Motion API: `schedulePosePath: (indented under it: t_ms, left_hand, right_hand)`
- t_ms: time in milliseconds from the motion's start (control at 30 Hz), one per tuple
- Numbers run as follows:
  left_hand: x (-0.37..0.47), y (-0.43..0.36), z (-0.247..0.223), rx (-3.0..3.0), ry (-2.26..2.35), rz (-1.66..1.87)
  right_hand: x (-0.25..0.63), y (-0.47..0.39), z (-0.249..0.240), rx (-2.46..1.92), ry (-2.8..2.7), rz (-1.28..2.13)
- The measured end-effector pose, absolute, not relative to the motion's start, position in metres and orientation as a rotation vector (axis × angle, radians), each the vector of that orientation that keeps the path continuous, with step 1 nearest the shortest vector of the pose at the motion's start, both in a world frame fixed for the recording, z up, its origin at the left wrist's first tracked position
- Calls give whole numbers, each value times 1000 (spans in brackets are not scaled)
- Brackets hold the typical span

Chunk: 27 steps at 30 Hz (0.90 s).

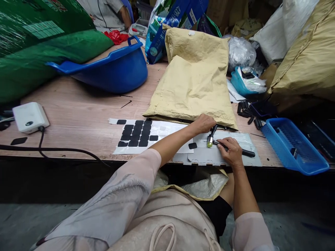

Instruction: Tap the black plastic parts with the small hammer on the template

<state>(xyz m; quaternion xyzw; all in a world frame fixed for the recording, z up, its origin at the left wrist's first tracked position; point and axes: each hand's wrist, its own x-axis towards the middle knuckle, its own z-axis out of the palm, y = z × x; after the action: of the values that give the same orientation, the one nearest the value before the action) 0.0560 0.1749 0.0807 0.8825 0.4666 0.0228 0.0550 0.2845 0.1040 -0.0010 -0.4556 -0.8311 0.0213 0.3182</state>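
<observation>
My right hand (231,150) is closed around the black handle of a small hammer (247,152). Its head has a shiny metal part and a yellow end, and lies over a grey-white sheet (252,148) at the table's front edge. My left hand (203,123) is curled beside the far end of the hammer head, at the mouth of a yellow woven sack (188,83). Whatever its fingers hold is hidden. Under my left forearm lies a white backing sheet (170,134) with rows of black rounded pads (136,132). One loose black pad (193,145) sits near its right end.
A blue basin (112,71) stands at the back left, beside a large green sack (47,59). A white box (30,116) with a black cable is at left. On the right are a blue basket (295,146) and small black parts (244,109). Another person (110,14) sits opposite.
</observation>
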Motion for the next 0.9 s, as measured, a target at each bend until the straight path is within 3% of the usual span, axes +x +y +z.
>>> schedulePosePath:
  t_ms: [333,633,900]
  left_hand:
    - [18,138,97,2611,1208,558]
    - [-14,114,28,2308,1552,508]
    - [-26,105,8,2016,1510,789]
  right_hand:
    - [285,104,-1,-1190,-2196,42]
    - [286,105,1,-1204,-2195,52]
    - [288,105,0,-1234,-2206,57]
